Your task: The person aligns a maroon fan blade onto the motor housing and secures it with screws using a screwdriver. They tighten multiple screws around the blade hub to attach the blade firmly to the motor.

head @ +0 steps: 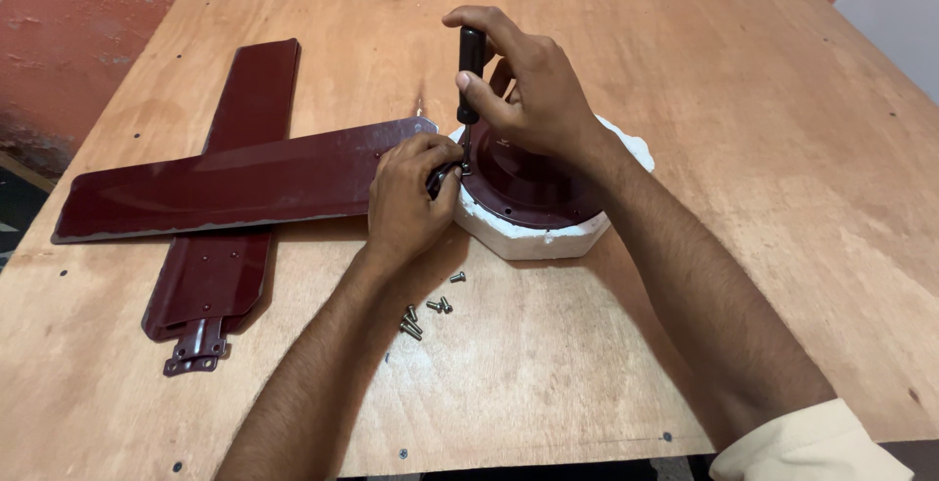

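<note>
Right grip [533,90] wraps the screwdriver [471,61], upright over the fan motor [533,183] on the table [743,100]; left grip [411,193] pinches the blade [245,183] bracket there. Fastening step, I judge; next needs steady downward turning.

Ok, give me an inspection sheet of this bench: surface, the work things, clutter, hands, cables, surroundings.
Surface: plywood table, bare and scuffed, small screw heads in it.
Job's things: dark red fan motor sits in a white foam block; upper fan blade lies across a second blade; black-handled screwdriver stands upright at the motor's rim.
Clutter: loose screws near the left forearm.
Hands: right hand grips the screwdriver; left hand pinches at the blade end, by the tip.
Cables: nothing seen.
Surroundings: orange wall, worn paint.
</note>
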